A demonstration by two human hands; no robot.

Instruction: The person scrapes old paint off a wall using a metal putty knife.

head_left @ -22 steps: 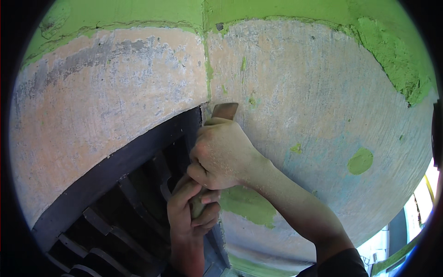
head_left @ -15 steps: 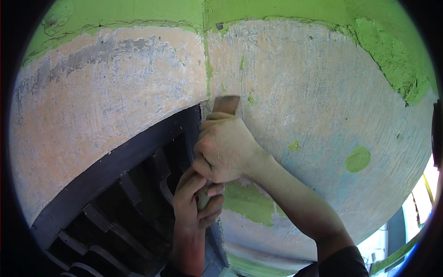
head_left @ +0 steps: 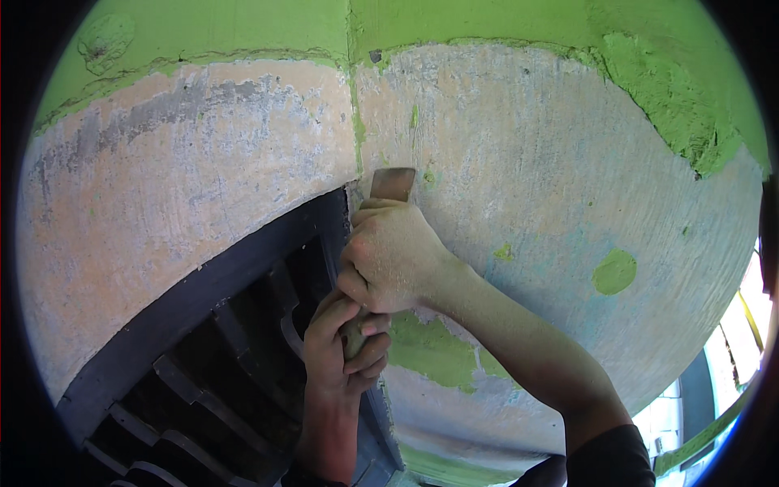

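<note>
A scraper (head_left: 394, 184) with a flat, broad metal blade rests against the wall (head_left: 511, 154), its edge close to the corner seam. My right hand (head_left: 395, 252) is wrapped round its upper part, just below the blade. Lower down, my left hand (head_left: 345, 341) has its fingers closed round the handle, part of which shows between them. The wall around the blade is bare, pale and scratched, with small flecks of green paint (head_left: 415, 116) left on it. Most of the handle is hidden by my hands.
Left of my hands is a dark frame (head_left: 203, 280) with curved dark slats. Green paint (head_left: 471, 20) covers the wall above, with a rough broken edge at right. A green patch (head_left: 614, 272) sits at right, and a larger one (head_left: 434, 357) below my right forearm. Bright daylight shows at lower right.
The view has shifted slightly, so the wall sits a little lower and further left. Against the wall, the blade has moved slightly upward; both hands keep their hold.
</note>
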